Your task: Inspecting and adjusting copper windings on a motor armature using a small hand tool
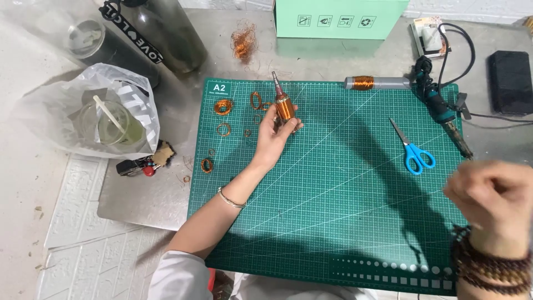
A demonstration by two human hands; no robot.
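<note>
My left hand (272, 136) holds a small motor armature (284, 105) wound with copper wire, its metal shaft pointing up and away, above the upper left of a green cutting mat (333, 205). My right hand (491, 194) is raised at the right edge of the view, blurred, fingers curled in a loose fist; a thin wire may be pinched in it, but I cannot tell. Several small copper wire coils (223, 106) lie on the mat just left of the armature.
Blue-handled scissors (413, 153), a soldering iron (444, 114) with its cable, a grey spool with copper wire (373, 83), a green box (338, 19), a black block (509, 80), a tangle of copper wire (243, 43), keys (141, 164), a bagged cup (108, 119) and dark bottles (166, 33) surround the mat.
</note>
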